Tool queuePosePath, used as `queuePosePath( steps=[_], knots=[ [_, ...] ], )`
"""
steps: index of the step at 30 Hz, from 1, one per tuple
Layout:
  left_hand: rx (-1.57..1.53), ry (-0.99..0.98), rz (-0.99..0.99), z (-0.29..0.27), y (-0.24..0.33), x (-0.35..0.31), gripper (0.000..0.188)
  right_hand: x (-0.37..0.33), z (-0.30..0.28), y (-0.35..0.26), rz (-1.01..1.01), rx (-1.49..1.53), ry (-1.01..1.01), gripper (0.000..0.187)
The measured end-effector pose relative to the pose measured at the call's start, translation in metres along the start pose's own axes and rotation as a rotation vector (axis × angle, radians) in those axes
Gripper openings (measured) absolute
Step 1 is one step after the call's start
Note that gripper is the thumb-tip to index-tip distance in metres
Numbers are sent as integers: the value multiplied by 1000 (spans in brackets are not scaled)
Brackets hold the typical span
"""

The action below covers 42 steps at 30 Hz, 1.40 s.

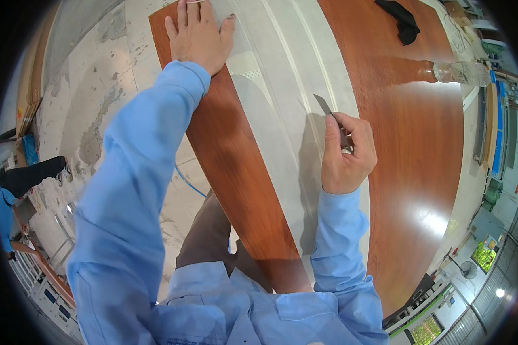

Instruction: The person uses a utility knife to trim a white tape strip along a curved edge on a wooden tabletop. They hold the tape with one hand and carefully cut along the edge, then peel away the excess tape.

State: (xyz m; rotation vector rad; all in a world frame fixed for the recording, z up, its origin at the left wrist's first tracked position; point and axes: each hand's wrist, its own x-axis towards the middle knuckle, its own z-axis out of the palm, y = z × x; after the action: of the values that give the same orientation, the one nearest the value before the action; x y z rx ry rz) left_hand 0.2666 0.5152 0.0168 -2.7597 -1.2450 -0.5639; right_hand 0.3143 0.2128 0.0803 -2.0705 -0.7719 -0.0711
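My right hand (351,152) is closed around a thin knife (323,105), its bare blade pointing up and to the left. The knife hangs over a long pale grey band (270,75) marked with lighter lengthwise lines; I cannot tell its material. At the far left, my left hand (200,37) lies flat with fingers spread on a narrow reddish-brown wood-grain strip (236,149), beside the band's left edge. A white band circles one finger. To the right of the pale band spreads a wide glossy wood-grain surface (408,132).
A crumpled black cloth (402,22) and a clear glass jar (463,73) are on the far right of the wood-grain surface. Another person's dark-clothed leg (34,175) shows at left above the stained floor (98,115). A blue hose (189,183) runs below the strip.
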Motion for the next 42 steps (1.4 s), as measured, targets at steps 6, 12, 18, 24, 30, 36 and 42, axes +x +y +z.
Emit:
queuePosePath(
  steps=[6, 12, 18, 24, 30, 36, 42],
  knots=[
    [-54, -75, -41, -3, 4, -4, 69, -13, 4, 11, 98, 160, -39, 10],
    [-43, -81, -38, -15, 10, -6, 69, -14, 6, 19, -52, 51, -49, 12],
    [-65, -70, -48, -18, 11, -8, 69, -15, 11, 23, -143, -5, -61, 13],
    [-68, -65, -43, -20, 12, -6, 69, -15, 12, 20, -122, 8, -69, 14],
    [-75, -53, -49, -23, 15, -8, 68, -16, 8, 17, -118, -16, -103, 13],
    [-64, -67, -40, -24, 14, -6, 67, -17, -1, 14, -87, -42, -154, 12],
    [-70, -64, -39, -21, 12, -6, 67, -19, -4, 13, -81, -55, -154, 10]
  ],
)
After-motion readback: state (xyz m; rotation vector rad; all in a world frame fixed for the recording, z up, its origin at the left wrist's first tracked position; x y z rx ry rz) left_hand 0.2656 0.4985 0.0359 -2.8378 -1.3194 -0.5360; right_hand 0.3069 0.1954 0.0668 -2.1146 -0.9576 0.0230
